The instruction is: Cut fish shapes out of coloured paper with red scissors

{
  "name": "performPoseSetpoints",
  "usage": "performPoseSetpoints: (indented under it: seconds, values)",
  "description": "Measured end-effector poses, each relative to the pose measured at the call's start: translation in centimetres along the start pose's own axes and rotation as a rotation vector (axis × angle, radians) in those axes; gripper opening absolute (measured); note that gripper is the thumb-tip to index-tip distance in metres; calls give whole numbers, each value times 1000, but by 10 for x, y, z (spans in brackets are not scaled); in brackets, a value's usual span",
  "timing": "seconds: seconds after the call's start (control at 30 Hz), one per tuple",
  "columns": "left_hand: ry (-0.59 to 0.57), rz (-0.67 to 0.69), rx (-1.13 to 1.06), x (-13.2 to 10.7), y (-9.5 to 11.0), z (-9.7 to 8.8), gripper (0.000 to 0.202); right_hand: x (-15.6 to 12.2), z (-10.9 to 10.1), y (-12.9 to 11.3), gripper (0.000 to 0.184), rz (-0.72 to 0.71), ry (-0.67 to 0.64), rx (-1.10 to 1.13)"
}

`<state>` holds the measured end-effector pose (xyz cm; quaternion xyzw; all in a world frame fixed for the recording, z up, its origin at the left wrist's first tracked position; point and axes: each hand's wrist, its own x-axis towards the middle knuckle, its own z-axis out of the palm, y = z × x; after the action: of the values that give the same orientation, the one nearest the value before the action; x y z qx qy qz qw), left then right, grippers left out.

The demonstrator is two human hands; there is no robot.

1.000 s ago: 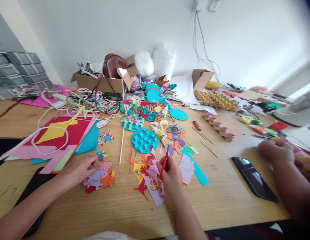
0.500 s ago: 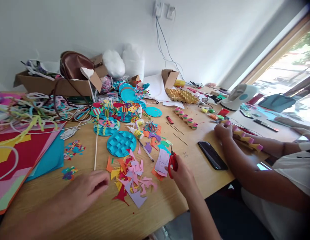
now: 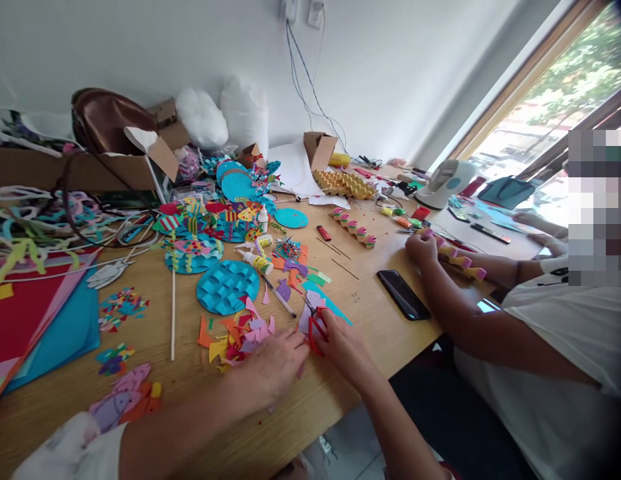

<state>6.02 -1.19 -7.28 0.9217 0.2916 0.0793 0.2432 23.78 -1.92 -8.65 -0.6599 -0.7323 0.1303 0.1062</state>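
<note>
My right hand [image 3: 344, 348] grips red-handled scissors [image 3: 317, 330], with the blades pointing away from me over a piece of lilac paper [image 3: 305, 315]. My left hand [image 3: 277, 365] reaches across in front of the scrap heap, palm down. Its fingers are stretched out beside the lilac paper's near edge; the fingertips are partly hidden, and I see nothing held. Behind it lie mixed paper scraps [image 3: 253, 327] in pink, yellow, orange and red. Cut paper fish [image 3: 115, 403] lie near my left forearm.
A blue woven disc [image 3: 227, 288], a pen [image 3: 283, 298], glue bottles [image 3: 257, 261] and a wooden stick [image 3: 173, 313] are around the scraps. A phone [image 3: 403, 295] lies to the right. Beyond it, a co-worker's hands [image 3: 423, 250] hold a painted egg-carton strip [image 3: 460, 261].
My left hand has swung right from the table's left part to the lilac paper, uncovering the paper fish. The scissors have turned, their blades now tilted left. The view has shifted right.
</note>
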Motion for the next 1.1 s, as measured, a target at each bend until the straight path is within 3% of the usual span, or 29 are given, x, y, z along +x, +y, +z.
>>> performPoseSetpoints:
  seconds: [0.2,0.47,0.7,0.9,1.0,1.1]
  values:
    - [-23,-63,110,12,-5,26,27,3,-4,-3,26,-77,-13,-38]
    - [-39,-94,168,9,-2,25,30,3,-2,4,16,-99,68,-5]
    - [-51,-99,175,7,3,19,31,10,4,15,12,47,343,80]
    - [-71,-104,136,12,3,24,27,9,-19,27,23,179,665,197]
    - [-58,-99,110,12,4,27,30,5,-31,27,21,209,773,245]
    - [-16,-111,46,8,11,18,33,-1,-41,21,16,200,878,387]
